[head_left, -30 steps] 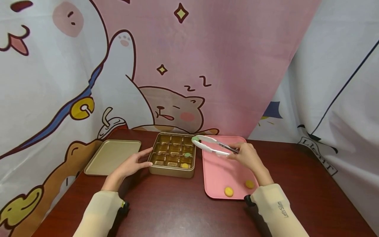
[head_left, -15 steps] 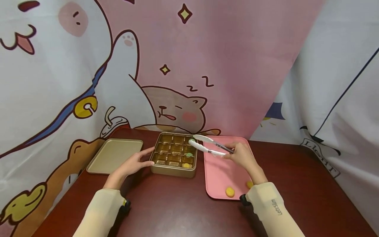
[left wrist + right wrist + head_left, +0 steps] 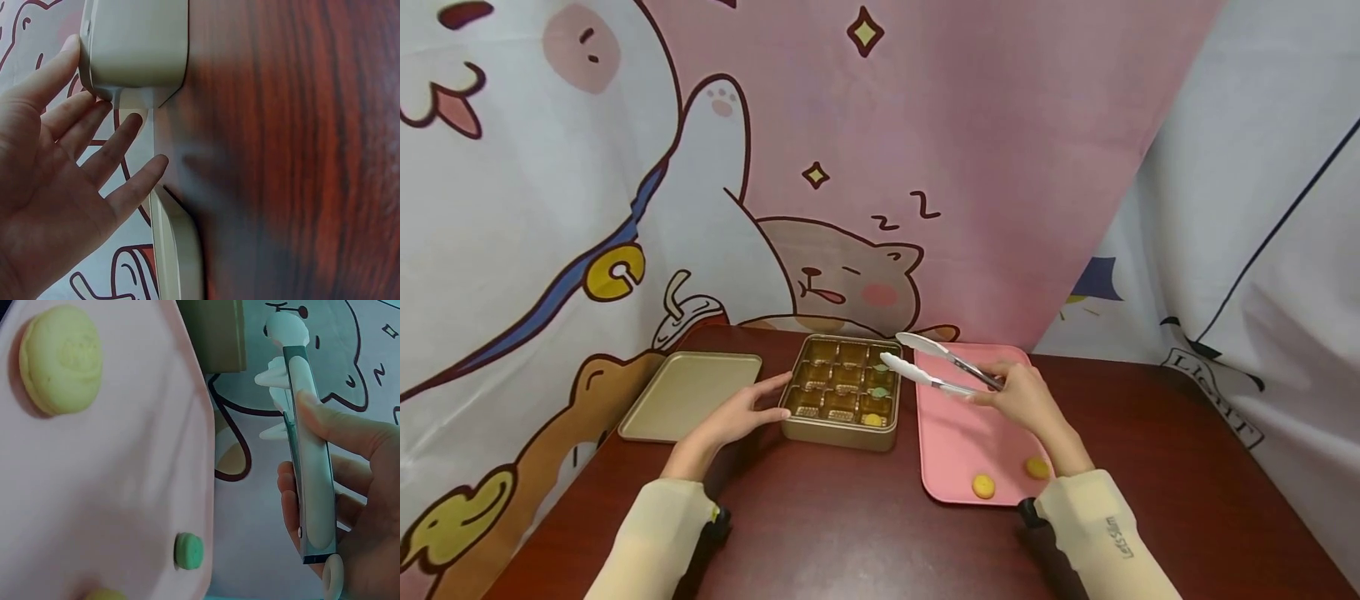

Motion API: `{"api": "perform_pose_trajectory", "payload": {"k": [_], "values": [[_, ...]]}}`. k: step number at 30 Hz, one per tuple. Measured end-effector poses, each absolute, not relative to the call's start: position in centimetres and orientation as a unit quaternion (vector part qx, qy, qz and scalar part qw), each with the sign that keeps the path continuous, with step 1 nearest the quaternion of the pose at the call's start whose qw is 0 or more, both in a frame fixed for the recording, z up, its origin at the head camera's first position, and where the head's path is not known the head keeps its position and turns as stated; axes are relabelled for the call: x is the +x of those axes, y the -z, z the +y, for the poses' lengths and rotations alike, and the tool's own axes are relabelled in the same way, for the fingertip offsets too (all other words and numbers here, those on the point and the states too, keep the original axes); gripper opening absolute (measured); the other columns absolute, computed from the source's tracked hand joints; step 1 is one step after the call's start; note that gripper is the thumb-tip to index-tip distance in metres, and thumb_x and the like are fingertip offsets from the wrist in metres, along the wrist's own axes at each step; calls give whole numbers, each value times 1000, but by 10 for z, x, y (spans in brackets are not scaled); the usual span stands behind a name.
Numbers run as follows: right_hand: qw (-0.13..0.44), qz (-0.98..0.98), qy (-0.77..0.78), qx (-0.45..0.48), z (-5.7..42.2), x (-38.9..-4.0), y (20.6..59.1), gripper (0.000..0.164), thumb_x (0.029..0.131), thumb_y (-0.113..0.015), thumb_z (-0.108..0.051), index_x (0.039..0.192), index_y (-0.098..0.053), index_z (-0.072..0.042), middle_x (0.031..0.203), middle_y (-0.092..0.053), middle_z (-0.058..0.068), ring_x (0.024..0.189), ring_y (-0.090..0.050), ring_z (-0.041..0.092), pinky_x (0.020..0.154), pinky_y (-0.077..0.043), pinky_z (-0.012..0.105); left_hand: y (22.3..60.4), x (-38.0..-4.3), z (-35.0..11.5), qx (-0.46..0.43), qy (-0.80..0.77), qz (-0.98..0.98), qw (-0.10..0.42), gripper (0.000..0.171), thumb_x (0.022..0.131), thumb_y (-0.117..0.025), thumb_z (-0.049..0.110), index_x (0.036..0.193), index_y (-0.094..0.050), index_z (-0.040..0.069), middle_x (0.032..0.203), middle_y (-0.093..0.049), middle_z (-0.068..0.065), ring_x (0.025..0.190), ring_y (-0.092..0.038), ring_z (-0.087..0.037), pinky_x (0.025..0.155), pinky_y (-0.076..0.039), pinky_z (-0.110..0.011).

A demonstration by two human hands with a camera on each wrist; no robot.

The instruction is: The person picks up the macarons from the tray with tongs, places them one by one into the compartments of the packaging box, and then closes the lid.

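My left hand point(image 3: 733, 421) touches the left side of a gold tin point(image 3: 838, 437), its fingers loosely spread with the thumb at the rim in the left wrist view. The tin holds a divided gold insert. Its right column contains a yellow macaron point(image 3: 872, 420) at the front, a green macaron point(image 3: 878, 392) in the middle and another green macaron point(image 3: 880, 367) at the back. My right hand point(image 3: 1030, 402) grips white-tipped tongs point(image 3: 312, 462). The tongs' arms stand apart near the tin's back right corner, with nothing visible between the tips.
A pink tray point(image 3: 955, 458) lies right of the tin. On it are a yellow macaron point(image 3: 983, 486), another yellow macaron point(image 3: 1037, 468) and a green macaron point(image 3: 189, 550) seen from the right wrist. Left of the tin lies a gold lid point(image 3: 696, 396). Patterned cloth point(image 3: 1000, 167) hangs behind.
The tongs carried a green macaron left into the back right compartment, let it go there, and drew back slightly right. My left hand kept its place at the tin.
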State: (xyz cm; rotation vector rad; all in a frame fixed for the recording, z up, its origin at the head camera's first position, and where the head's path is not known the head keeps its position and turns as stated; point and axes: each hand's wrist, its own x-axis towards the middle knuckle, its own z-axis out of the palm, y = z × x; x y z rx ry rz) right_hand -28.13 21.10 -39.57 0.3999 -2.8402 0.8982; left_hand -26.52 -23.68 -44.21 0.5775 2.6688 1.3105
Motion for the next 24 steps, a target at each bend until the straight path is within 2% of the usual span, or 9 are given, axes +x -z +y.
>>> {"api": "perform_pose_trajectory", "payload": {"k": [3, 10, 17, 21, 24], "values": [[73, -942, -300, 133, 217, -277, 392, 52, 78, -85, -22, 123, -70, -2, 87, -67, 9, 74, -47, 20, 63, -37, 30, 441, -267, -237, 192, -430, 881, 53, 66, 97, -64, 15, 153, -34, -3, 157, -37, -25, 141, -39, -46, 113, -32, -62], [83, -941, -298, 134, 234, -266, 390, 52, 77, -86, -20, 122, -70, 0, 93, -69, 12, 77, -52, 20, 66, -41, 29, 439, -263, -238, 191, -420, 886, 54, 66, 97, -65, 17, 153, -35, -2, 157, -37, -24, 142, -38, -46, 113, -33, -62], [87, -945, -291, 125, 256, -247, 390, 51, 75, -87, -20, 119, -71, 1, 84, -61, 7, 74, -49, 16, 60, -38, 25, 440, -260, -237, 197, -422, 883, 52, 67, 97, -66, 18, 153, -35, -2, 156, -38, -24, 142, -38, -46, 113, -31, -63], [84, -948, -280, 126, 272, -235, 391, 56, 74, -88, -24, 121, -70, 1, 87, -64, 6, 75, -49, 16, 60, -39, 24, 441, -259, -235, 192, -420, 885, 54, 69, 96, -67, 21, 153, -35, -1, 157, -37, -23, 143, -36, -45, 113, -30, -63], [80, -953, -264, 126, 286, -226, 394, 59, 73, -89, -29, 123, -71, -3, 92, -68, 4, 77, -52, 15, 63, -41, 23, 442, -259, -234, 188, -422, 885, 56, 68, 96, -67, 20, 153, -36, -1, 158, -37, -23, 144, -35, -45, 114, -30, -63]]}}
